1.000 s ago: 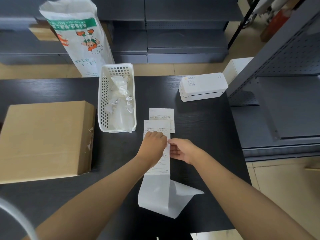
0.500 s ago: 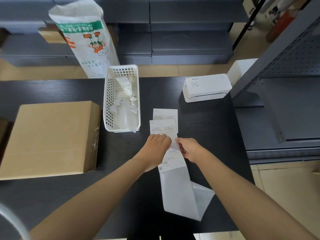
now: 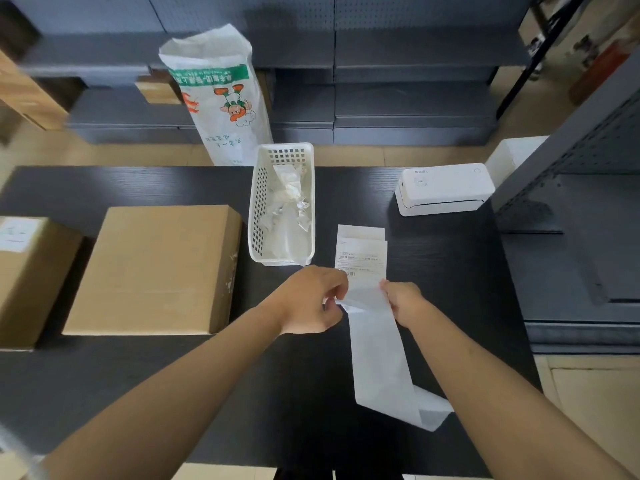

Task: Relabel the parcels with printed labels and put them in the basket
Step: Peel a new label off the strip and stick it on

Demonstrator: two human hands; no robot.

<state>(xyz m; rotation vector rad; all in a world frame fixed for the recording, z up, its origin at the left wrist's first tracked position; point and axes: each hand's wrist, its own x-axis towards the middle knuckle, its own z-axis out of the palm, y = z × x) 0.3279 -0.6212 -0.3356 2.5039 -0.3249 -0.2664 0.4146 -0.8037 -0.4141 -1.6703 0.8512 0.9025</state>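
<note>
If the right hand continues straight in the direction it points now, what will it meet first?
The right hand points up-left, away from the person. It would probably meet first the printed label it already pinches, then the white basket beyond; depth is unclear.

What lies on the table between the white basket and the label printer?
In the head view, only bare black table lies between the basket and the printer. The printed labels lie nearer, in front of that gap.

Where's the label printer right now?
The white label printer sits at the table's far right, right of the white basket and beyond the printed labels.
</note>
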